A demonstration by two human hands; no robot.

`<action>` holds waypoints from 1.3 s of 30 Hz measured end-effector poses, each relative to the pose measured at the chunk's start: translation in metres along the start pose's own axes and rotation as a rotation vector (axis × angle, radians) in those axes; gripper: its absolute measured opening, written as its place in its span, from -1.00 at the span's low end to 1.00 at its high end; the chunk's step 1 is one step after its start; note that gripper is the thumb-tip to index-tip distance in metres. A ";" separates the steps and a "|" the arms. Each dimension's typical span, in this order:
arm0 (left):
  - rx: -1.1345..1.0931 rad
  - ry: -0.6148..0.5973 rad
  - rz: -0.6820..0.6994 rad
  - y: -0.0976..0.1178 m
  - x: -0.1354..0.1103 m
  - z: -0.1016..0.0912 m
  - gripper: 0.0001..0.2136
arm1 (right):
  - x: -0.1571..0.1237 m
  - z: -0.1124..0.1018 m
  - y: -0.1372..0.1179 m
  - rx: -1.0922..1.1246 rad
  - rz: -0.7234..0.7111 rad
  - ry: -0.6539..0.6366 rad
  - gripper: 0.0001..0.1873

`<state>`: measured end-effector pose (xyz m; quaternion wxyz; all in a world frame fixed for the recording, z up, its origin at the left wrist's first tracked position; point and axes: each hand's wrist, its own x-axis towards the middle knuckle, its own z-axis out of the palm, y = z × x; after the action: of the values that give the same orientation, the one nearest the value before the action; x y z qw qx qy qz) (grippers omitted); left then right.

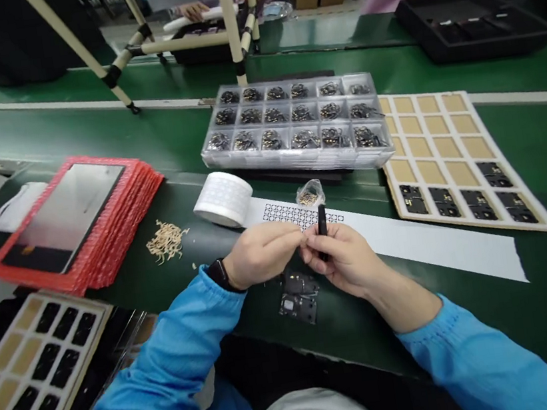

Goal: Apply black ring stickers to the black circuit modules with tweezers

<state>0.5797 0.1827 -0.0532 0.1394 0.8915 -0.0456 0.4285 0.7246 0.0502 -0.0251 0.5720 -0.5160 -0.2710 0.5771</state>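
Note:
My right hand (pixel 343 256) is closed round a slim black pen-like tool (pixel 322 220), which stands nearly upright between thumb and fingers. My left hand (pixel 266 253) has its fingers pressed together, and its fingertips meet those of my right hand. Anything pinched at that meeting point is too small to make out. Just below the hands, a black circuit-board part (pixel 299 299) lies on the green table. Behind them runs a white strip of round black-ringed stickers (pixel 279 212), unrolled from a white roll (pixel 224 199). A small clear bag of gold-coloured bits (pixel 309 193) rests by the strip.
A clear compartment box (pixel 292 118) of small black cable-like parts stands behind. Trays of black parts lie right (pixel 454 161) and lower left (pixel 38 370). Red-wrapped panels (pixel 74 221) are stacked left, near tan scraps (pixel 167 240). A pipe frame (pixel 191 42) and co-workers are beyond.

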 end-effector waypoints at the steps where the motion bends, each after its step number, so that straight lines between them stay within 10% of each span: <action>1: 0.064 0.031 -0.021 0.002 -0.002 -0.012 -0.86 | 0.005 0.012 -0.007 -0.070 -0.021 -0.028 -0.69; 9: 0.556 0.101 -0.364 -0.001 -0.077 -0.100 -0.85 | 0.061 0.096 0.004 -0.687 -0.178 -0.120 -0.87; 17: 0.617 0.041 -0.592 -0.021 -0.120 -0.126 -0.89 | 0.017 0.006 0.010 -1.250 -0.127 -0.109 -0.80; 23: 0.359 0.027 -0.601 0.000 -0.110 -0.099 -0.85 | -0.028 -0.022 0.013 -1.443 -0.059 -0.146 -0.66; 31: -0.227 -0.312 -0.567 0.040 -0.045 -0.026 -0.90 | -0.033 -0.044 0.021 -1.361 -0.045 -0.027 -0.87; 39: -0.631 -0.441 -0.701 0.035 0.004 0.032 -0.96 | -0.044 -0.086 0.012 -1.251 -0.084 0.034 -0.79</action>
<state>0.5992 0.1407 -0.0615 0.5236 0.8370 0.1002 0.1234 0.7899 -0.0173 -0.0506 0.1881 -0.7512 -0.5682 0.2782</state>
